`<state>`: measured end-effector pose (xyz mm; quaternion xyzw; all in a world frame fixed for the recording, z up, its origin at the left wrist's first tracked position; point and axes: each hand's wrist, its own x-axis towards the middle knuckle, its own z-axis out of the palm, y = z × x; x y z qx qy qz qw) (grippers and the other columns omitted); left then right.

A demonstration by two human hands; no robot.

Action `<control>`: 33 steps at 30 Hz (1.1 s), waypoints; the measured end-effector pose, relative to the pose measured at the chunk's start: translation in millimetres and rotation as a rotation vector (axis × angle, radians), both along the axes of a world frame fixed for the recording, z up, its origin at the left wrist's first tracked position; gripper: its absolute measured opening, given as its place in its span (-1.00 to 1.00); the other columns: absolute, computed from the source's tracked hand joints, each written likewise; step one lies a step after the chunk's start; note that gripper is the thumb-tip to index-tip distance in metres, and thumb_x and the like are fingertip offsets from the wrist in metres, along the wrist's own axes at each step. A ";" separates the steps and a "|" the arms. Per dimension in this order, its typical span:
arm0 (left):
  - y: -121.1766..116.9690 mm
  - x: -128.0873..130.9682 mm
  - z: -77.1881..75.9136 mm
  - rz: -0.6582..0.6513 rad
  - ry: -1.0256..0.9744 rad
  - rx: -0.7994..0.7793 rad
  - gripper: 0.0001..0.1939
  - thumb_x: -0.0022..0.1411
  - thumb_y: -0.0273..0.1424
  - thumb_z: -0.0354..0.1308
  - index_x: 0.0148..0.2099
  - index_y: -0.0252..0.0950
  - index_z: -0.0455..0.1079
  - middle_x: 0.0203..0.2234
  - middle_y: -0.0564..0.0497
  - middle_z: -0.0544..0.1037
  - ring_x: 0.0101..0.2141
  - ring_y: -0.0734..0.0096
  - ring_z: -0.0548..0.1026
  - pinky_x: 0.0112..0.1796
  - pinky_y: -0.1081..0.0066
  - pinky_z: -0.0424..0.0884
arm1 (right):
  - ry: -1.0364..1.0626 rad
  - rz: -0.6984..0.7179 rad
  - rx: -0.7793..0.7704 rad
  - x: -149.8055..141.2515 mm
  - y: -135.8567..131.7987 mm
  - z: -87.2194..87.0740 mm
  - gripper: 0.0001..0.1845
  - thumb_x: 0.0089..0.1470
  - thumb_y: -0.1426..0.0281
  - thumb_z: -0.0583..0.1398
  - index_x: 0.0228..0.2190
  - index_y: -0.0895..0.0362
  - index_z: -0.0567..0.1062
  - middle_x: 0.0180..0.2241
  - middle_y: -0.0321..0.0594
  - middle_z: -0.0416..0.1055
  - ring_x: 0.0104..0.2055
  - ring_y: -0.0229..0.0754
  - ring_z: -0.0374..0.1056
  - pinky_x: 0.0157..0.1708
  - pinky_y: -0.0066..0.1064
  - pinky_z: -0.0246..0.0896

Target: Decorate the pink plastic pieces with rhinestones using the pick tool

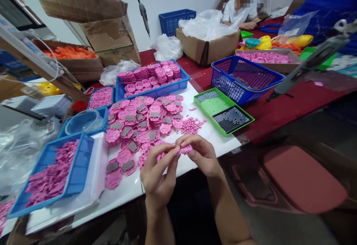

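Note:
My left hand (158,174) and my right hand (203,155) meet over the front edge of the white work surface. Between their fingertips is a small pink plastic part (185,149), pinched from both sides and partly covered by the fingers. Just beyond lies a spread of pink plastic casings (145,136), many bearing grey metal plates. A heap of tiny pink pieces (192,125) sits behind my right hand. Further right, a green tray (213,105) holds small metal parts and a black grid block (231,119) filled with screw-like pieces.
A blue tray (152,91) of stacked pink casings stands behind; a blue bin (86,155) of pink strips is at left. Right are a blue basket (245,76) and an electric screwdriver (309,64). Another screwdriver (144,16) hangs behind. A person (240,12) sits across the table.

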<state>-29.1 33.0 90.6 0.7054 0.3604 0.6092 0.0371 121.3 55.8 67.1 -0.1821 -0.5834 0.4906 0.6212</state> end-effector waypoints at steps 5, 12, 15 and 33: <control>-4.0 -5.1 1.8 -0.081 0.016 -0.090 -0.59 0.26 -0.66 0.32 0.08 -0.17 0.57 -0.09 -0.04 0.59 -0.11 0.33 0.59 -0.14 0.32 0.59 | -0.051 -0.021 0.051 4.5 -1.9 2.8 -0.80 0.31 0.32 0.18 -0.05 0.01 0.52 -0.10 -0.12 0.57 0.01 -0.10 0.51 0.00 -0.15 0.48; 2.2 -6.4 -4.3 -0.111 -0.103 -0.169 -0.59 0.27 -0.64 0.31 0.07 -0.11 0.58 -0.03 -0.01 0.61 -0.04 0.29 0.60 -0.05 0.26 0.61 | -0.271 -0.181 0.106 -0.4 -5.1 9.4 -0.80 0.32 0.42 0.15 -0.05 0.02 0.49 -0.05 -0.09 0.52 0.06 -0.11 0.47 0.05 -0.15 0.45; 5.6 -3.4 -6.3 -0.131 -0.114 -0.084 -0.60 0.25 -0.68 0.32 0.03 -0.13 0.59 -0.06 -0.01 0.64 -0.06 0.26 0.63 -0.05 0.18 0.62 | -0.305 -0.244 0.160 -3.1 -6.8 9.5 -0.77 0.31 0.47 0.15 -0.04 0.01 0.48 -0.06 -0.11 0.52 0.03 -0.12 0.47 0.04 -0.18 0.45; 21.3 20.9 -24.1 -0.140 -0.170 -0.300 -0.74 0.36 -0.51 0.26 0.06 -0.17 0.57 -0.06 -0.06 0.65 -0.03 0.28 0.63 -0.06 0.30 0.64 | -0.330 -0.309 -0.206 12.8 -0.1 6.6 -0.81 0.31 0.30 0.20 -0.08 0.03 0.54 -0.09 -0.16 0.51 -0.03 -0.17 0.47 -0.11 -0.36 0.48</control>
